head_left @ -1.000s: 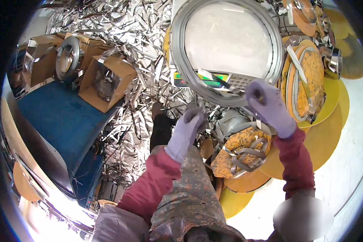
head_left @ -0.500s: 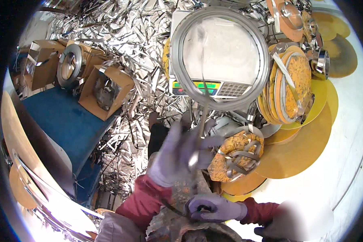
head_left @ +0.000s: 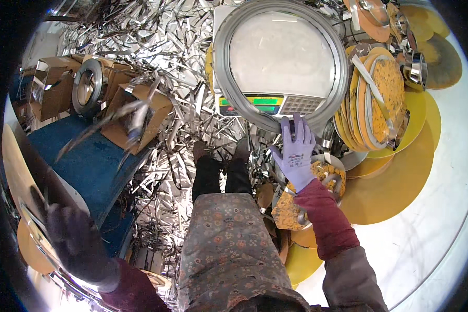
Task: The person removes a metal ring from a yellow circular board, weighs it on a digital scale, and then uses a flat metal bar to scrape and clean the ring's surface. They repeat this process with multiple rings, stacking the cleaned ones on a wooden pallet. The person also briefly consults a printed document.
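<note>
My right hand (head_left: 297,154), in a pale purple glove, reaches forward with its fingers spread. Its fingertips meet the near rim of a large grey metal ring (head_left: 224,62), which lies on a white weighing scale (head_left: 281,57) with a green display. Far to the left, my left hand (head_left: 80,244) is in shadow and somewhat blurred; its fingers look apart, with nothing visible in them. Blurred metal strips (head_left: 138,117) hang in the air before an open cardboard box (head_left: 161,106), away from both hands.
Silvery metal scrap strips (head_left: 161,171) cover the floor around my feet. Stacked yellow-orange discs (head_left: 387,86) and loose rings lie on the white table (head_left: 400,244) at right. More cardboard boxes (head_left: 54,86) and a metal ring (head_left: 88,86) stand on a blue surface (head_left: 67,151) at left.
My left hand has swung from the middle to the far left. The right hand has gone from my lap to the ring on the scale. Blurred strips now appear near the box.
</note>
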Demonstrator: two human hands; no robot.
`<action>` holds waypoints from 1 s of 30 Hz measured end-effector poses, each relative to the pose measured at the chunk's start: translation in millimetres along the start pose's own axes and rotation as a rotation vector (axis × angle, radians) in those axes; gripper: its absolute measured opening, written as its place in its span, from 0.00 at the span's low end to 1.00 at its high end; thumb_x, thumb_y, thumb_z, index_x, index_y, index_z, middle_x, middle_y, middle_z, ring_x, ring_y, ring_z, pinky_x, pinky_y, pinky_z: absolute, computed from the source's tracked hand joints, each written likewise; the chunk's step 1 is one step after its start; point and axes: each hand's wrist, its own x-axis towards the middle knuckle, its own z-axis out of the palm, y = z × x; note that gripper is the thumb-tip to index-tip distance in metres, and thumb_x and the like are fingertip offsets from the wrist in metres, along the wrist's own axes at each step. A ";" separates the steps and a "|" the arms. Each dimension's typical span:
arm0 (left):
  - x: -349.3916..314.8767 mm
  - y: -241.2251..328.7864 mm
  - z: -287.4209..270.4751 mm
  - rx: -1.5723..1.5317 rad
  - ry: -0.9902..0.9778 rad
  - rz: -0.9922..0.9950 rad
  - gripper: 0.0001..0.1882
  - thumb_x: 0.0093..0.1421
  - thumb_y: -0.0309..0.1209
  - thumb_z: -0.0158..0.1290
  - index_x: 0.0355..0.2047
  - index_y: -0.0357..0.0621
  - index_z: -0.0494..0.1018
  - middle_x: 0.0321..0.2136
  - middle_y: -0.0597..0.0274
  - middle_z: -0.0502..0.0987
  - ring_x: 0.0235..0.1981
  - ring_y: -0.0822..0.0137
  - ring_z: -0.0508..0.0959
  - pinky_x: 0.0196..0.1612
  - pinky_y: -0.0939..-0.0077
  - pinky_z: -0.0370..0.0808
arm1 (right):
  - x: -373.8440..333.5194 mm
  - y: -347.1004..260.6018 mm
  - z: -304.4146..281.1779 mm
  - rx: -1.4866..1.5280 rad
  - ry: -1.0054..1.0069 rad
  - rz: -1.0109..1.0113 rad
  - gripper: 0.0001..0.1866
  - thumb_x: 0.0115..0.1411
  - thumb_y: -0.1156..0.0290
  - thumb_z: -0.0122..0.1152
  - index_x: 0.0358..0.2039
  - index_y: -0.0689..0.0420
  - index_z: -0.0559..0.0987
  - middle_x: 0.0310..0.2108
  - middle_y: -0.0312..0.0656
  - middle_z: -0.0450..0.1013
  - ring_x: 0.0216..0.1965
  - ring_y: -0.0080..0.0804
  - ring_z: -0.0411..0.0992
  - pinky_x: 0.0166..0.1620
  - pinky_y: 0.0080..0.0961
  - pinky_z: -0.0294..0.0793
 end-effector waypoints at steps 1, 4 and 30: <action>-0.3 -5.6 5.3 -0.018 -0.135 -0.003 0.24 0.69 0.30 0.39 0.62 0.32 0.57 0.49 0.54 0.69 0.45 0.57 0.72 0.51 0.58 0.67 | -1.1 0.6 0.5 -0.006 0.013 -0.042 0.43 0.48 0.52 0.67 0.62 0.53 0.63 0.61 0.53 0.56 0.59 0.54 0.56 0.59 0.52 0.55; -3.9 -47.2 29.5 -0.207 -0.063 -0.085 0.27 0.69 0.28 0.36 0.67 0.33 0.48 0.42 0.56 0.72 0.35 0.69 0.75 0.40 0.77 0.73 | -1.2 5.5 -4.0 -0.026 0.004 -0.070 0.37 0.50 0.55 0.66 0.60 0.52 0.66 0.54 0.50 0.62 0.55 0.51 0.60 0.57 0.51 0.58; -25.9 -109.7 85.2 0.043 0.134 -0.725 0.20 0.69 0.33 0.43 0.58 0.35 0.65 0.24 0.64 0.72 0.22 0.75 0.70 0.27 0.83 0.67 | 80.7 54.9 -46.1 0.232 -0.028 -0.467 0.12 0.51 0.69 0.65 0.35 0.55 0.74 0.36 0.42 0.70 0.43 0.43 0.69 0.47 0.41 0.67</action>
